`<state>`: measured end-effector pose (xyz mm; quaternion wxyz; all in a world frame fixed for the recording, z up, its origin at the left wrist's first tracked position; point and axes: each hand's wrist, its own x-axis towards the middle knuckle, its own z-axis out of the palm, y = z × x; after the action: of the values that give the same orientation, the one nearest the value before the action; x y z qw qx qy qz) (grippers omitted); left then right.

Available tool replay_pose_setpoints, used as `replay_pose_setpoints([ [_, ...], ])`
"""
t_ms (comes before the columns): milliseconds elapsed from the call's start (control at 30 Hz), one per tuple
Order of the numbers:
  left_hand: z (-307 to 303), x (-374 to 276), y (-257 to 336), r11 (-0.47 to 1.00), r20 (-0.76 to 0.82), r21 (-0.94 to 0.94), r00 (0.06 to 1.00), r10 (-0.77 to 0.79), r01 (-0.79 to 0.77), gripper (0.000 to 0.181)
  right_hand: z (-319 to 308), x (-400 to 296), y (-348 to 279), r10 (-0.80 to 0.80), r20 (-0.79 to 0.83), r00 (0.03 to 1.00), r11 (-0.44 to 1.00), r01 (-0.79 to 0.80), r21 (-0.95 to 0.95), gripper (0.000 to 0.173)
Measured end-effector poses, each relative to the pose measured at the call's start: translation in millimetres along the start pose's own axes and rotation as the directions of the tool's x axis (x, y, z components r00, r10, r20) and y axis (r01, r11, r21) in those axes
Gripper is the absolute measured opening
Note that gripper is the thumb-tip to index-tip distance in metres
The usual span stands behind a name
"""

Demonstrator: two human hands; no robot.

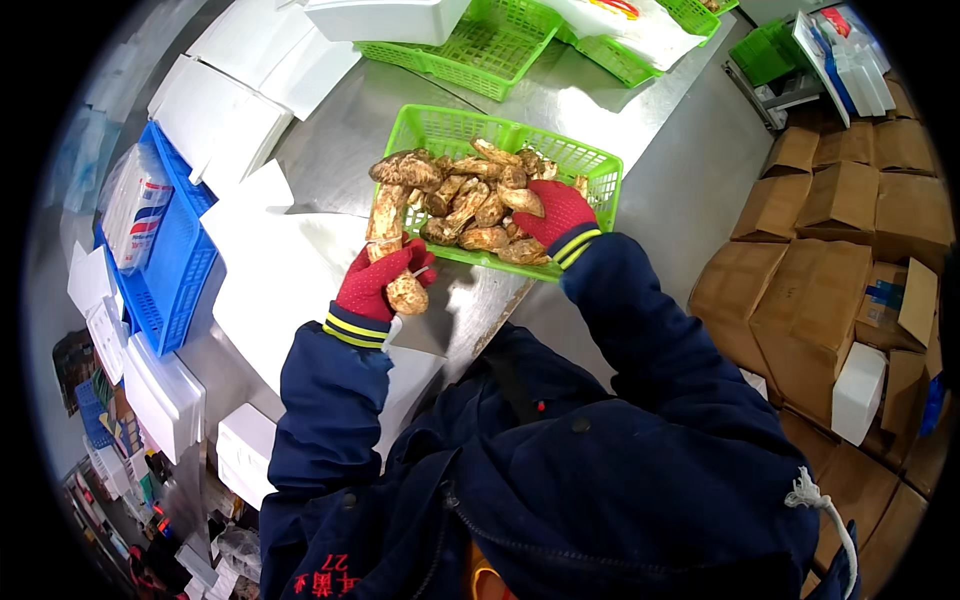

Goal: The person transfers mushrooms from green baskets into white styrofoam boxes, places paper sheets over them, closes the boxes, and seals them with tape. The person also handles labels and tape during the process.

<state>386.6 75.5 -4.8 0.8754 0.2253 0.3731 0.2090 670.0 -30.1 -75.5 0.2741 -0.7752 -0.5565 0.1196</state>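
Note:
My left hand (375, 283), in a red dotted glove, grips a long thick mushroom (387, 214). Its broad brown cap points away from me, above the near left of a green plastic basket (431, 120). The pale, rounded stem end (407, 294) shows below my fingers. A thin whitish piece sticks out by those fingers; what it is I cannot tell. My right hand (559, 210), gloved the same way, reaches into the basket's right side with its fingers around a smaller mushroom (523, 200). Several brown and cream mushrooms (466, 206) lie heaped in the basket.
The basket rests at the edge of a metal table (337, 127). White foam lids (217, 112) and a blue crate (176, 255) are on the left. More green baskets (487, 45) stand at the back. Cardboard boxes (814, 322) are stacked on the right.

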Motion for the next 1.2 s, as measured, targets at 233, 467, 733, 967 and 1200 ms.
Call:
replay_pose_setpoints([
  [233, -3.2, 11.6, -14.1, 0.983, 0.163, -0.183, 0.987, 0.016, 0.015, 0.037, -54.4, 26.3, -8.5, 0.281, 0.305, 0.91, 0.753, -0.406, 0.518, 0.042],
  [467, 27.0, 34.7, -36.6, 0.98, 0.205, -0.199, 0.977, 0.066, -0.025, 0.041, -2.1, -10.8, -91.6, -0.085, 0.028, 0.996, 0.918, 0.067, 0.392, 0.038],
  [733, -10.8, 7.5, -11.6, 0.978, 0.102, -0.107, 0.977, 0.189, -0.178, 0.059, -22.7, -18.3, 6.7, 0.192, 0.013, 0.981, 0.601, -0.128, 0.789, 0.025],
  [967, -37.9, -3.8, -7.4, 0.97, 0.036, -0.182, 0.985, 0.169, -0.159, 0.062, -30.4, -17.7, 7.2, -0.11, 0.591, 0.799, 0.903, 0.329, -0.277, 0.029],
  [1200, -34.7, 15.5, -19.5, 0.981, 0.079, -0.144, 0.987, 0.141, -0.129, 0.055, -58.8, -2.9, 8.5, -0.067, 0.377, 0.924, 0.852, -0.144, 0.504, 0.029],
])
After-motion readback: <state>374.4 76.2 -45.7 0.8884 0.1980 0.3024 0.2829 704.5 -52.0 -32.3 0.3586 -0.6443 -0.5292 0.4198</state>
